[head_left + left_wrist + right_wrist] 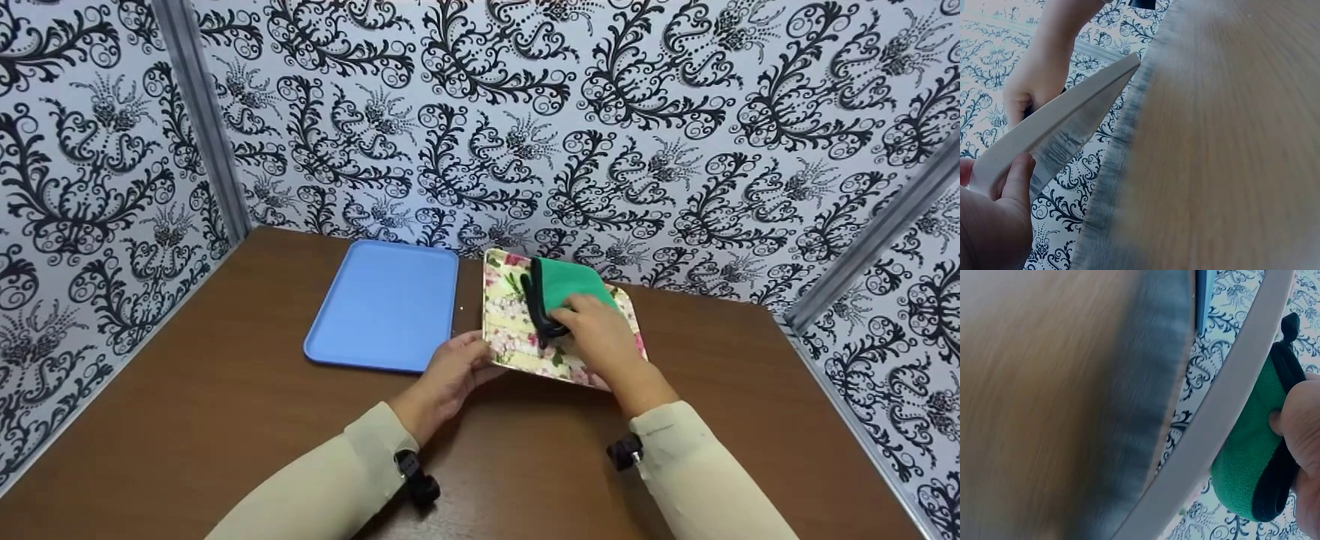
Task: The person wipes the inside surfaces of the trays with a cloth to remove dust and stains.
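A floral tray (pixel 510 322) with a pale rim is raised off the table and tilted. At its near left corner, my left hand (pixel 456 369) grips the rim; in the left wrist view, fingers (pixel 1018 177) lie against the tray's underside. My right hand (pixel 600 336) pinches a folded green cloth (pixel 574 281) with black edging over the tray's face. Seen from the right wrist, the cloth (pixel 1244 455) bunches beside the tray's rim (pixel 1224 396), with the thumb pressed into it. Part of the cloth is hidden under the right hand.
A blue tray (pixel 390 307) lies flat on the brown wooden table (pixel 247 390), left of the floral tray. Small white specks sit between the two trays. Patterned wall panels (pixel 495 135) stand behind the table and at both sides.
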A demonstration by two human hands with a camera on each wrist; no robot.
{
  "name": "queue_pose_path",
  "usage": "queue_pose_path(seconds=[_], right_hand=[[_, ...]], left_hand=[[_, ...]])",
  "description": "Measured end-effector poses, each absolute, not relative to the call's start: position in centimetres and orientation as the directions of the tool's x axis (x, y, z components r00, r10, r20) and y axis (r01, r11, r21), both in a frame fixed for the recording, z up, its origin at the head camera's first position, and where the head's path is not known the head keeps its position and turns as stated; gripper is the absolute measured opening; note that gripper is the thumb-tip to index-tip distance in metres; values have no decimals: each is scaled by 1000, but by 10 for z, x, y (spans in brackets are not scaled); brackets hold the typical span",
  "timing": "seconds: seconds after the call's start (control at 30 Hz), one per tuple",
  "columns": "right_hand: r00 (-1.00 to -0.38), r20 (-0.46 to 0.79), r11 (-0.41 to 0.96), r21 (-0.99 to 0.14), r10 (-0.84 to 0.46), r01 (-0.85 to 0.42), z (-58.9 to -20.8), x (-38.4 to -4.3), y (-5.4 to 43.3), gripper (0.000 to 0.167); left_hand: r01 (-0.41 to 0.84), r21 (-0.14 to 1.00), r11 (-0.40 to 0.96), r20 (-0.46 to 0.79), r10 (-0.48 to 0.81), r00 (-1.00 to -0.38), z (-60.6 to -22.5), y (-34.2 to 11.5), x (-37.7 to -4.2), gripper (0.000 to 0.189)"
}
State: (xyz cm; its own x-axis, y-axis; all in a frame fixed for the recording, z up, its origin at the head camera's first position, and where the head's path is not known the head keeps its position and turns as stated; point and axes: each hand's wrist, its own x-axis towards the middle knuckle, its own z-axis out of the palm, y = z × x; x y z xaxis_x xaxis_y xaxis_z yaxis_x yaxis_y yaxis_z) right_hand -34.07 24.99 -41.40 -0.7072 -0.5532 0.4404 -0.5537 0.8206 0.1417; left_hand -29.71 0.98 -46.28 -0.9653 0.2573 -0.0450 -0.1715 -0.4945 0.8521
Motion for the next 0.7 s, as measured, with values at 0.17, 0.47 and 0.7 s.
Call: queue_pose_path(seconds=[0.17, 0.47, 0.7], right_hand=[[-746, 409, 844, 144, -526, -516, -415, -343, 261, 36], [-823, 334, 888, 160, -460, -431, -418, -345, 279, 32], [-886, 272, 926, 150, -376, -347, -421, -349, 291, 33]], left_hand=[[-170, 853, -493, -45, 256, -966, -464, 10, -298, 44], [-182, 857, -482, -66, 248, -966, -463, 9, -296, 39], [-172, 858, -484, -53, 249, -967, -464, 9, -297, 41]])
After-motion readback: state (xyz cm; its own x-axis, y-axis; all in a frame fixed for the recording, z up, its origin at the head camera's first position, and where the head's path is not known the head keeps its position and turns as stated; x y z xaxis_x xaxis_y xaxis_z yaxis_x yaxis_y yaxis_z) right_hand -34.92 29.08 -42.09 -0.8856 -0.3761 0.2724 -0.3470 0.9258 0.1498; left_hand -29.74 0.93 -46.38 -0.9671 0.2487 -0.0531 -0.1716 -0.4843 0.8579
